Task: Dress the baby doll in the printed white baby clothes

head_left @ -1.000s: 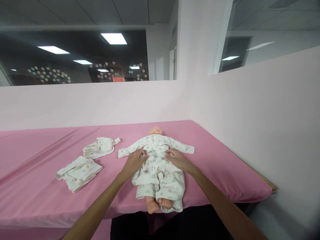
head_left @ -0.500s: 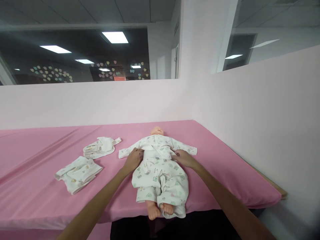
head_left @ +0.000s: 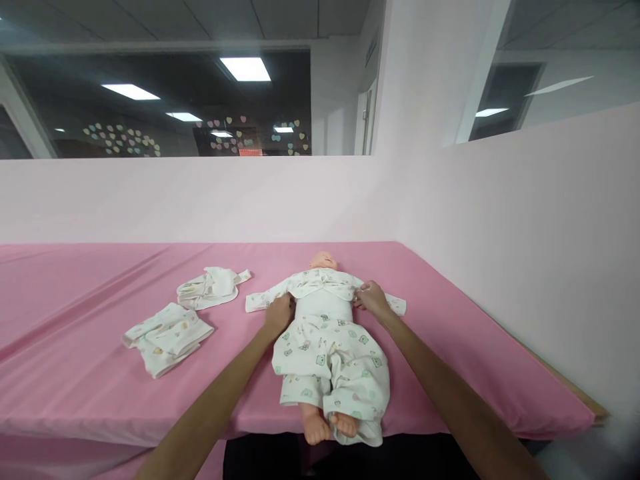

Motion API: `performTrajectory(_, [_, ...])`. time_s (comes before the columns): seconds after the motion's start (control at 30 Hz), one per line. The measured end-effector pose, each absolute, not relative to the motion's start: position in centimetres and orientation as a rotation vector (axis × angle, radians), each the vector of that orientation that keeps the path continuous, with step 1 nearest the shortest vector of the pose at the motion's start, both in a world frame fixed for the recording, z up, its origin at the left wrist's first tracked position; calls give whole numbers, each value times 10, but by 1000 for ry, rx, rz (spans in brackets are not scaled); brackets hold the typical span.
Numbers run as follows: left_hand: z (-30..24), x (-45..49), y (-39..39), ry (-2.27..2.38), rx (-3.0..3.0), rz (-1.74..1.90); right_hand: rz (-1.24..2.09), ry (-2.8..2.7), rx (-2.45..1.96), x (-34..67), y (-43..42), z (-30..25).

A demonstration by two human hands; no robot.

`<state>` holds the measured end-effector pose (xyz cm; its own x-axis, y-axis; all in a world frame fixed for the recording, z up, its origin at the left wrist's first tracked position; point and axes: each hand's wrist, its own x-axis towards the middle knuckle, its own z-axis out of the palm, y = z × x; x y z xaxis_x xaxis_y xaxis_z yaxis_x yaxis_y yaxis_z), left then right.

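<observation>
A baby doll (head_left: pixel 324 261) lies on its back in a white printed baby shirt (head_left: pixel 320 283) and matching printed trousers (head_left: pixel 325 347). The shirt is bunched up at the chest, and a plain white layer (head_left: pixel 324 306) shows across the belly. At the doll's left-of-picture side, my left hand (head_left: pixel 280 313) is closed at the shirt's lower edge, its fingertips partly hidden. Opposite it, my right hand (head_left: pixel 371 298) pinches the shirt's other side near the sleeve. Both sleeves stretch out sideways. The doll's bare feet (head_left: pixel 316 427) stick out of the trouser legs.
Two folded printed cloth pieces lie to the left: a small garment (head_left: pixel 167 339) and a bundle with a strap (head_left: pixel 210 288). A pink sheet (head_left: pixel 450 373) covers the table. Pale walls with windows (head_left: pixel 250 100) stand behind and at the right.
The shirt's lower front has gone up towards the chest, baring more of the white layer. My right hand has moved up with it. The view has shifted slightly.
</observation>
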<state>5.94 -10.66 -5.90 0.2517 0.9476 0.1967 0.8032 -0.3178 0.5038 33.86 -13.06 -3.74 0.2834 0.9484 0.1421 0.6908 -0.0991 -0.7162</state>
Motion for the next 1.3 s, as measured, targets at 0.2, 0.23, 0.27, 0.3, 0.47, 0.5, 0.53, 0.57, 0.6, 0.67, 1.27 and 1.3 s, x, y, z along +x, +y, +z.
performTrajectory(0.2, [-43,35,-145,1267,2070,810,437,-1630,-1680,322,-193,-33])
performTrajectory(0.23, [-41,32,-151,1203,2062,805,446,-1688,-1640,318,-202,-28])
performTrajectory(0.27, [-38,31,-156,1144,2059,796,459,-1749,-1602,313,-209,-22])
performTrajectory(0.3, [-36,31,-160,1095,2059,784,480,-1811,-1569,308,-214,-17])
performTrajectory(0.47, [-33,35,-164,994,2074,727,590,-2008,-1524,281,-218,-3])
performTrajectory(0.5, [-33,35,-163,985,2074,721,599,-2018,-1529,277,-217,-2])
performTrajectory(0.53, [-33,36,-162,977,2071,722,608,-2022,-1533,274,-214,-1])
performTrajectory(0.57, [-32,37,-160,971,2063,734,627,-2021,-1531,272,-211,0])
performTrajectory(0.6, [-31,38,-158,971,2049,761,658,-2015,-1525,270,-208,1])
performTrajectory(0.67, [-30,41,-151,993,2003,838,751,-1983,-1503,270,-201,4])
performTrajectory(1.27, [-52,34,-91,1111,1804,905,1147,-1499,-1320,354,-166,-36])
performTrajectory(1.3, [-54,37,-87,1133,1792,949,1113,-1492,-1307,354,-160,-38])
